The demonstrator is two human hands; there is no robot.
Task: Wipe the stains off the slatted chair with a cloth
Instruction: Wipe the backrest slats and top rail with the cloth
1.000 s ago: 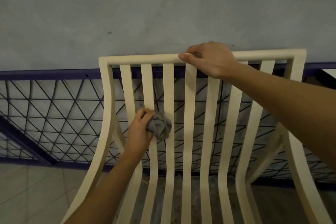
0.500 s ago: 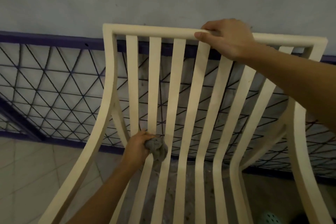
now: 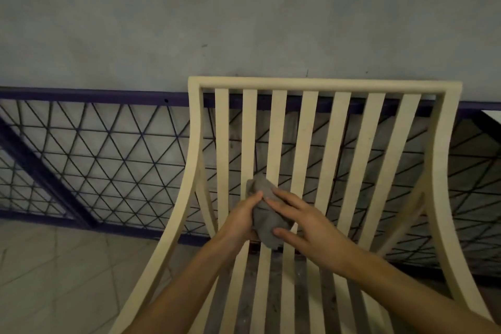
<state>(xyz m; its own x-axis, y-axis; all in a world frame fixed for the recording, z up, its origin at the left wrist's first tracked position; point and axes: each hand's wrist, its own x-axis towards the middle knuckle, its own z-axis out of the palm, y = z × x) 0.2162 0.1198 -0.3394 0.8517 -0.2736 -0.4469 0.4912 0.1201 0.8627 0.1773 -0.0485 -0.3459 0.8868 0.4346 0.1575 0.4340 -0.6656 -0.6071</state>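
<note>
The cream slatted chair [image 3: 306, 127] fills the middle of the view, its curved backrest facing me. A crumpled grey cloth [image 3: 267, 215] hangs low in front of the second and third slats from the left. My left hand [image 3: 240, 218] grips the cloth from the left, thumb on its upper edge. My right hand [image 3: 306, 225] holds it from the right, fingers stretched over the top and thumb under the lower end. Both hands meet at the cloth. The chair's top rail is free of hands.
Behind the chair runs a dark purple metal railing [image 3: 108, 160] with a triangular wire mesh, below a grey wall [image 3: 244, 13]. Pale floor tiles [image 3: 54, 279] lie at the lower left. The seat slats show grey dirty floor between them.
My right hand left the chair's top rail and came down to the cloth. My left hand with the cloth stayed low on the backrest. The view shifted, placing the chair further right.
</note>
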